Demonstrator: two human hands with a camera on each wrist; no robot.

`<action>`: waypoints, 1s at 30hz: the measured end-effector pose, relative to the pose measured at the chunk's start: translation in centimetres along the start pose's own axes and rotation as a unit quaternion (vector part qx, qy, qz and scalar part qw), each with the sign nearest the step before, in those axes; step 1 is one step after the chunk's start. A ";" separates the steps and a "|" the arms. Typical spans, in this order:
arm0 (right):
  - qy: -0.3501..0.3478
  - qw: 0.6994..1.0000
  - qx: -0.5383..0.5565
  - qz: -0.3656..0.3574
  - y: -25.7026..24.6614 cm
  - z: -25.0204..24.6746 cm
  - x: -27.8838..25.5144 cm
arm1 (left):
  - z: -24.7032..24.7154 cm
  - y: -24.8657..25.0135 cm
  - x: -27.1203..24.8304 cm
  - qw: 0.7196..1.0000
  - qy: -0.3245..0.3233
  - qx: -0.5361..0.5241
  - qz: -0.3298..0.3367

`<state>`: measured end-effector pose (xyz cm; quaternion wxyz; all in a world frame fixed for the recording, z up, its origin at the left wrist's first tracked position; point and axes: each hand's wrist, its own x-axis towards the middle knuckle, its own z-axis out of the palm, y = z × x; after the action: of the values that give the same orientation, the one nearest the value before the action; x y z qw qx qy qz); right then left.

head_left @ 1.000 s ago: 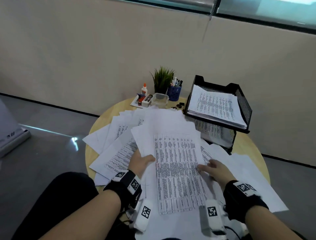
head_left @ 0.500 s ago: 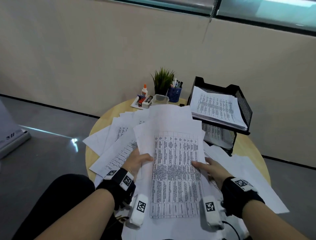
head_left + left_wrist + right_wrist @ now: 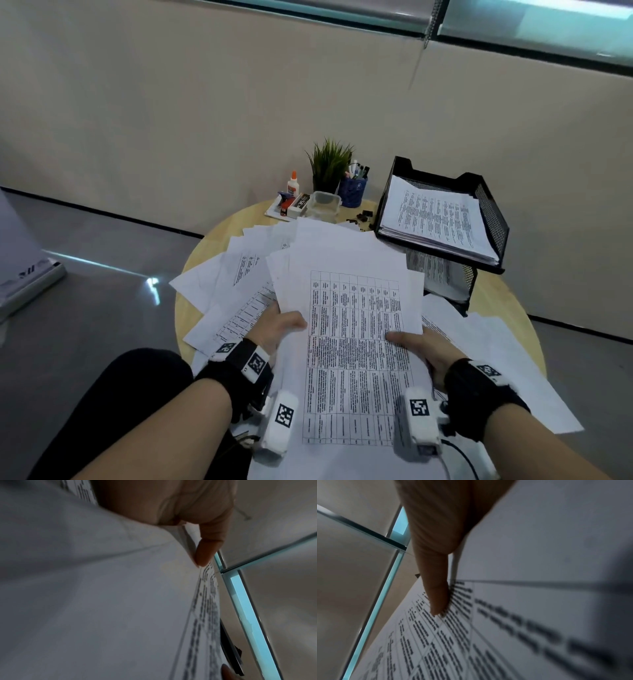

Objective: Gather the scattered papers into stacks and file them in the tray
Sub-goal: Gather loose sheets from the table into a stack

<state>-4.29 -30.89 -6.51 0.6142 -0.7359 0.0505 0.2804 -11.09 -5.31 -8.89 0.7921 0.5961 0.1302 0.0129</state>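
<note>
The left hand (image 3: 279, 327) and right hand (image 3: 423, 349) each pinch a side edge of the paper stack (image 3: 352, 342), held above the counter (image 3: 219, 233) with its long axis running near to far. The black tray (image 3: 493, 212), far right, holds filed sheets in both tiers.

No legible text anywhere.
</note>
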 end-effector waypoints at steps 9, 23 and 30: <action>0.078 0.988 -0.129 0.036 1.7 -1.6 1.6 | -0.6 -0.4 1.7 0.972 0.089 0.216 -0.010; 0.131 0.983 -0.126 0.008 0.1 -5.3 -1.2 | -7.5 3.4 2.7 0.734 0.129 0.639 -0.190; 0.086 0.992 -0.093 -0.013 -1.1 -5.1 -1.8 | -8.1 5.1 4.1 0.874 0.076 0.479 -0.040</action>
<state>-3.55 -35.87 -4.20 0.5399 -0.8120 0.0666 0.2115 -8.26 4.47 -6.90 0.3976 0.8938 0.2042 -0.0379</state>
